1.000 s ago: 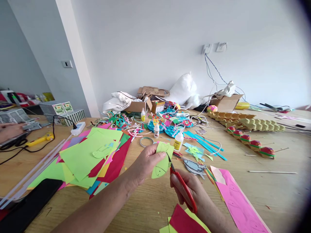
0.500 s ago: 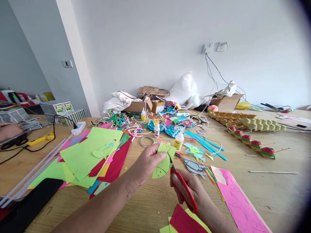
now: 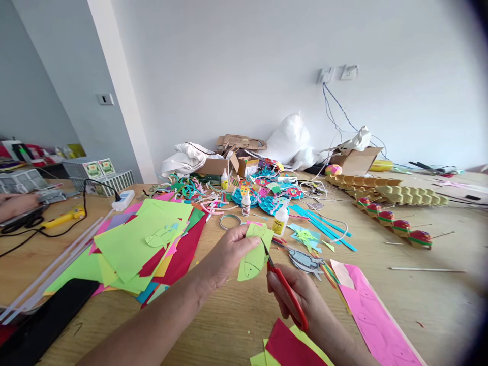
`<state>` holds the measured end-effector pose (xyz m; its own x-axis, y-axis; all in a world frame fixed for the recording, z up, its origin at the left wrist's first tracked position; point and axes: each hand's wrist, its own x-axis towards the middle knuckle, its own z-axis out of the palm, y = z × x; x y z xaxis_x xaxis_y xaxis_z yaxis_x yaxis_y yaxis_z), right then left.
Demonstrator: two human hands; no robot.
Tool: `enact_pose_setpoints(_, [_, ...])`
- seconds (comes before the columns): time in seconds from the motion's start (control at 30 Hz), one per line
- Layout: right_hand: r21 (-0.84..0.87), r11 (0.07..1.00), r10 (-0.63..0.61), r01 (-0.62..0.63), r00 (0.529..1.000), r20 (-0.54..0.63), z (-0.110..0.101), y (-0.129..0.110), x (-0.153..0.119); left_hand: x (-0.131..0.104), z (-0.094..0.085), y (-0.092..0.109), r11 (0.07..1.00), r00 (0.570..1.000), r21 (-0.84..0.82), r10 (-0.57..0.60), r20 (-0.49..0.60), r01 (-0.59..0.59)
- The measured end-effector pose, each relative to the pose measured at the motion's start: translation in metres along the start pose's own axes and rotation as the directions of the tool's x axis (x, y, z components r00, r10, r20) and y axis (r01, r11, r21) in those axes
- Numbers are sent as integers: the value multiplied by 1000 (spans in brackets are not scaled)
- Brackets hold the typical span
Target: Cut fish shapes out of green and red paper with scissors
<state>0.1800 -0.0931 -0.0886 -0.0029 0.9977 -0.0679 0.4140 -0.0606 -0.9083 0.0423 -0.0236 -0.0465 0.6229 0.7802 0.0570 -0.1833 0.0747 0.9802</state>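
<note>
My left hand pinches a small piece of lime-green paper by its upper left edge. A fish is drawn on it in dark lines, its head toward the bottom. My right hand is closed around red-handled scissors. Their dark blades lie at the right edge of the paper, near the middle of the fish outline. A grey-blue paper fish rests on the table beyond my right hand. Near it stands a glue bottle with a yellow label.
Coloured paper sheets and a black phone lie at left. A pink sheet with drawings is at right, below painted egg-carton pieces. Another person's hand shows at far left. A tape roll lies ahead.
The green paper has shifted slightly left and tilted a little in my left hand. The scissors' handles have moved slightly left and up; the blades still meet the paper's right edge.
</note>
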Motion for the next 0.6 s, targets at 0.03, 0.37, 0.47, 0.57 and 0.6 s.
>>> enact_pose_setpoints(0.03, [0, 1000, 5, -5, 1000, 5, 0, 0, 0, 0, -1, 1, 1000, 1000, 9, 13, 1, -13])
enact_pose_setpoints(0.37, [44, 999, -19, 17, 999, 46, 1, -2, -2, 1, -3, 6, 996, 997, 65, 58, -59, -54])
enact_pose_setpoints(0.47, [97, 994, -59, 52, 996, 66, 2, 2, -2, 2, -1, 0, 999, 996, -27, 40, -76, -43])
enact_pose_setpoints(0.57, [152, 986, -79, 67, 994, 75, 4, 6, -3, 3, 2, -4, 994, 996, -99, 37, -81, -45])
enact_pose_setpoints(0.6, [168, 983, -85, 72, 994, 72, 5, 6, -3, 3, 3, -5, 993, 996, -112, 36, -84, -45])
